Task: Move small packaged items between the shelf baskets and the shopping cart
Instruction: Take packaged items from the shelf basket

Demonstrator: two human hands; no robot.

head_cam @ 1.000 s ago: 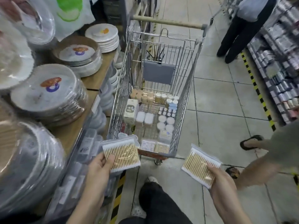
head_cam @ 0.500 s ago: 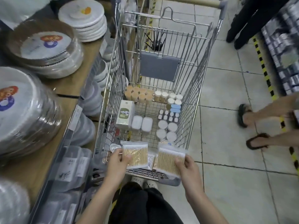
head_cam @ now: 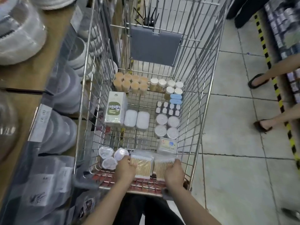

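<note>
Two flat clear packs of wooden cotton swabs lie side by side at the near end of the wire shopping cart (head_cam: 201, 98). My left hand (head_cam: 125, 169) holds the left swab pack (head_cam: 142, 164) by its near left edge. My right hand (head_cam: 172, 172) holds the right swab pack (head_cam: 162, 168) by its near right corner. Both packs sit low on the cart floor, on top of other swab packs. Just left of my left hand are three small round clear tubs (head_cam: 110, 157).
The cart floor carries rows of small jars (head_cam: 129, 84), a green-and-white box (head_cam: 115, 109), white cases (head_cam: 136, 119) and round lidded tubs (head_cam: 167, 125). A shelf with wrapped plates (head_cam: 19, 38) runs along the left. A person's sandalled feet (head_cam: 258, 82) stand at the right by a taped floor line.
Both hands have carried the swab packs from outside the cart's near end down into the cart, onto the near floor. The camera has tilted down over the cart.
</note>
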